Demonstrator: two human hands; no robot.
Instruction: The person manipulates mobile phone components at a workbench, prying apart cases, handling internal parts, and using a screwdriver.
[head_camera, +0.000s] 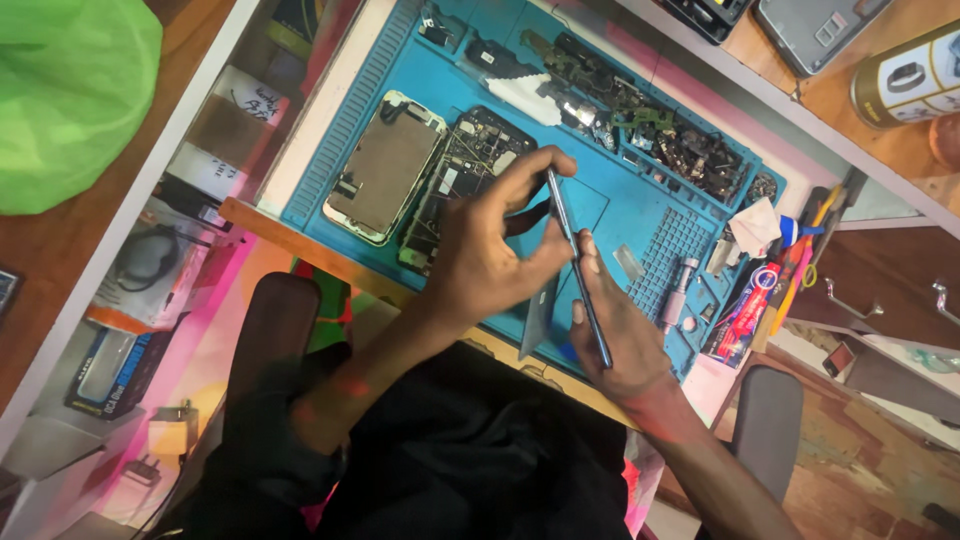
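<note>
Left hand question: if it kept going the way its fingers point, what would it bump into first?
Probably the thin phone held on edge between both hands; the left hand already touches it with its fingertips. Beyond lies the blue mat, though depth is unclear.

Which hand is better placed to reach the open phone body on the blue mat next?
Probably left: the left hand is right beside the open phone body, while the right hand sits farther off, supporting the thin dark panel.
</note>
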